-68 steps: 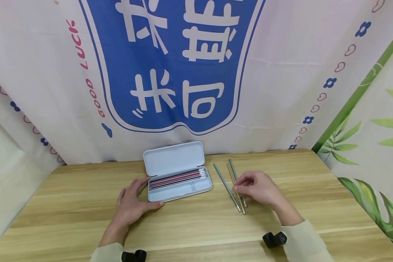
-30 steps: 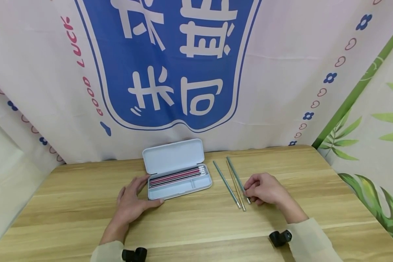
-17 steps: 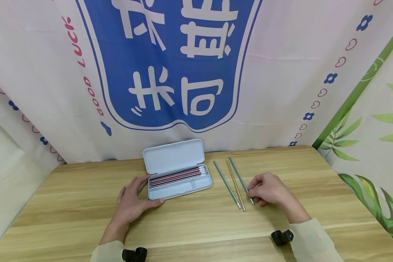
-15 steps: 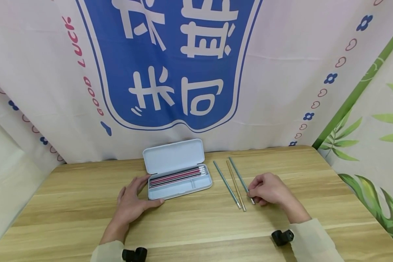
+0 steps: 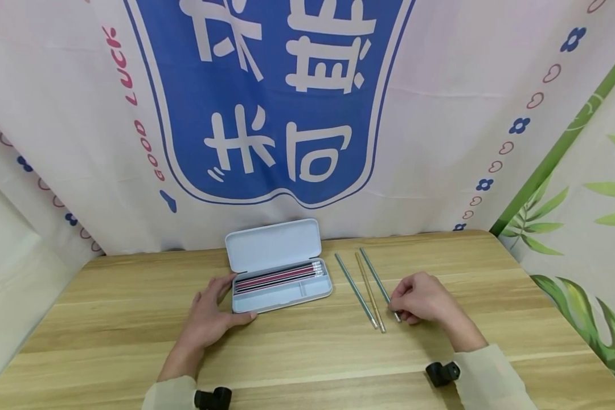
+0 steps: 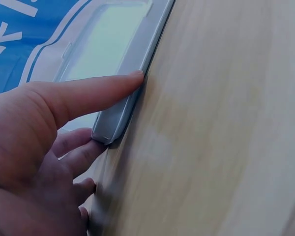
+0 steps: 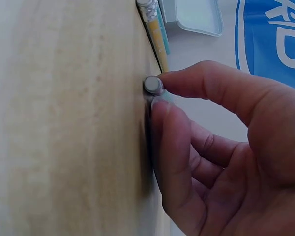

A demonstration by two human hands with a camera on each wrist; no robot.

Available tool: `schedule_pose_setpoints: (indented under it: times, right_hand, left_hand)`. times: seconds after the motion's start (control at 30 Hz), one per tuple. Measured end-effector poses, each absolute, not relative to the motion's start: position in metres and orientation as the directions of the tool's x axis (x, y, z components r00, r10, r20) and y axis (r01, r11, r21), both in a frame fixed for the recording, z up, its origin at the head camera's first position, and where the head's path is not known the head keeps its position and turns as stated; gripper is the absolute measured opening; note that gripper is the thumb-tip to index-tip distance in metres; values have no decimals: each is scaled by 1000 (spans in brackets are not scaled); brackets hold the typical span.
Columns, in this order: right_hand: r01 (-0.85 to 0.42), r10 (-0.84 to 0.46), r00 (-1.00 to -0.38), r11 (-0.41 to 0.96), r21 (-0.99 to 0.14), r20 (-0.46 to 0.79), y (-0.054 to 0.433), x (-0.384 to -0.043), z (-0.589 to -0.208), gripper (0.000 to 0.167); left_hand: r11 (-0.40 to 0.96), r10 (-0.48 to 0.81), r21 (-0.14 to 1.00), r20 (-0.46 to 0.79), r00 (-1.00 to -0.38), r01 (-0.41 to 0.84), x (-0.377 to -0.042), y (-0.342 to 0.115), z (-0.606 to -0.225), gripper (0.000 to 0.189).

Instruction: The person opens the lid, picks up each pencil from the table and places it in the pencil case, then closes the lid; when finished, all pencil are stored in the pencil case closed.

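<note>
The light blue pencil case (image 5: 271,296) stands with its lid raised and several striped pencils (image 5: 279,278) inside. My left hand (image 5: 207,319) holds its left end, with the thumb along the front edge and fingers at the side, as the left wrist view also shows. To the right of the case lie a teal pencil (image 5: 356,291) and a gold pencil (image 5: 370,293), side by side. My right hand (image 5: 422,299) pinches another teal pencil (image 5: 374,276) near its eraser end (image 7: 153,85), between thumb and index finger; the pencil lies along the tabletop.
The wooden table (image 5: 307,364) ends at the back against a hanging white cloth (image 5: 430,142) with a blue printed panel. Behind the case, the raised lid (image 5: 274,246) stands close to that cloth.
The right hand has shifted right, drawing the rightmost teal pencil away from the gold one, so the pencils now lie spaced apart. Lately it barely moves. The left hand stays on the case.
</note>
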State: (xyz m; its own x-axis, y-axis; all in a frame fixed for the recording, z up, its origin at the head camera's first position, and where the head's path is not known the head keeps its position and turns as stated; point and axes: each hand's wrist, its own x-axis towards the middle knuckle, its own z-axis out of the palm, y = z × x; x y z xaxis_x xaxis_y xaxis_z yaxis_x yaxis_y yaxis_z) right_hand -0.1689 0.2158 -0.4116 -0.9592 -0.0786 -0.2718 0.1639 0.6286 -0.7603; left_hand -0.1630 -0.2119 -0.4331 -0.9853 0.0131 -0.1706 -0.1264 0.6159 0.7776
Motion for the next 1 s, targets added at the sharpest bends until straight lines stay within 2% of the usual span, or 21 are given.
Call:
schedule_pose_setpoints:
  times: [0.5,1.0]
  right_hand:
    - [136,-76,-966,666,-734,-249,215,-169,-414,7]
    - [180,-49,-968,549,-816,-247,226,-173,-410,17]
  left_hand:
    - [608,28,786,-170,-985,-118,-163,-210,-431,108]
    - [612,34,784,-161,-986,-107,-162,-210,-432,107]
